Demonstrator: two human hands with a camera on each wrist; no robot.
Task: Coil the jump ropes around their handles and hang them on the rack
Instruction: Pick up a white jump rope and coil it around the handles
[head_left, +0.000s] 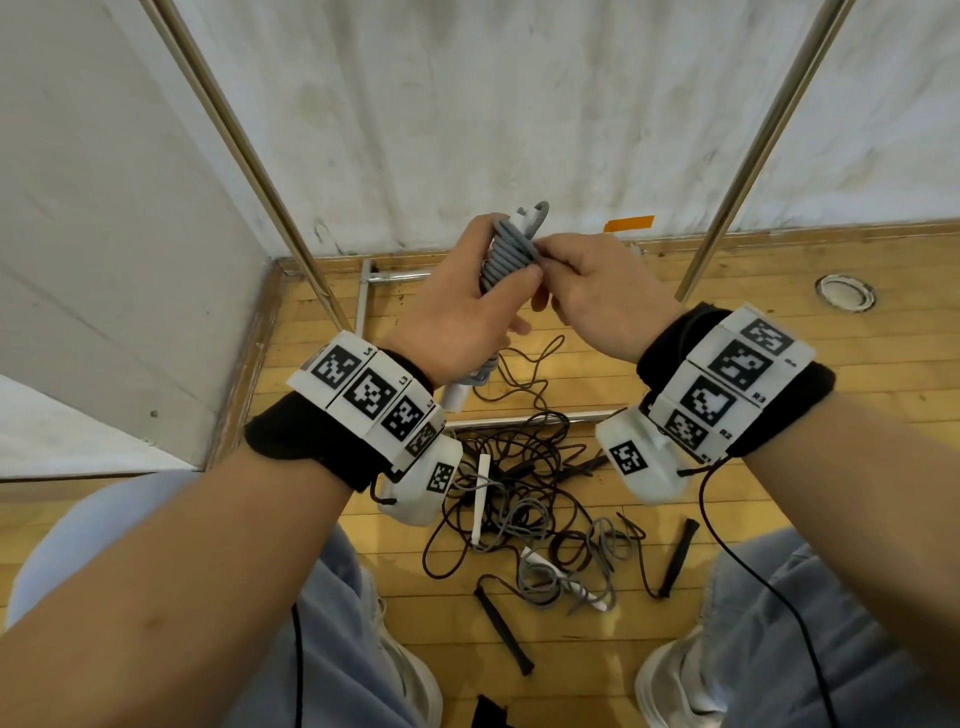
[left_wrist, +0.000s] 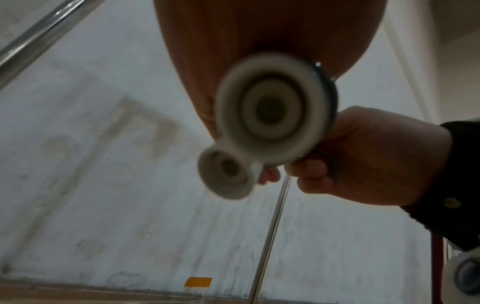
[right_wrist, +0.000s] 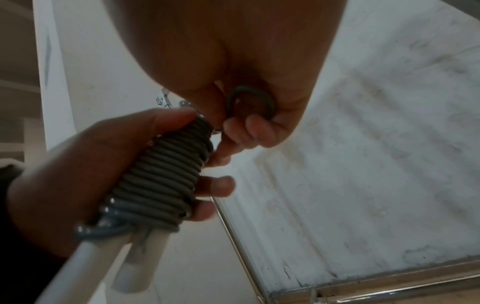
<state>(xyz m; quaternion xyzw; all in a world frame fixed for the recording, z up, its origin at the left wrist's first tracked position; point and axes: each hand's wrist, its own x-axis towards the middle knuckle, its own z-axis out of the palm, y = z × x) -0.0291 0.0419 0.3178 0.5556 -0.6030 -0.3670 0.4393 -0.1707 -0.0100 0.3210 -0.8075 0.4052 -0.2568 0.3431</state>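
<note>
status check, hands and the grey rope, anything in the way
Left hand grips coiled grey jump rope round its white handles. Right hand pinches the rope's end loop. Tangled ropes on floor; not hung yet.

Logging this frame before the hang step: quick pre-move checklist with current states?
1. Left hand grips the grey rope coil wound around the two white plastic handles: ok.
2. Right hand pinches the grey rope's end loop at the top of the coil: ok.
3. Windings sit tight and side by side in the right wrist view: ok.
4. End loop tucked or locked so the coil holds: cannot tell, fingers cover it.
5. Metal rack poles stand to either side; a free hanging spot: cannot tell, the top is out of frame.
6. Tangled black and grey ropes on the wooden floor: not ok, uncoiled.
</note>
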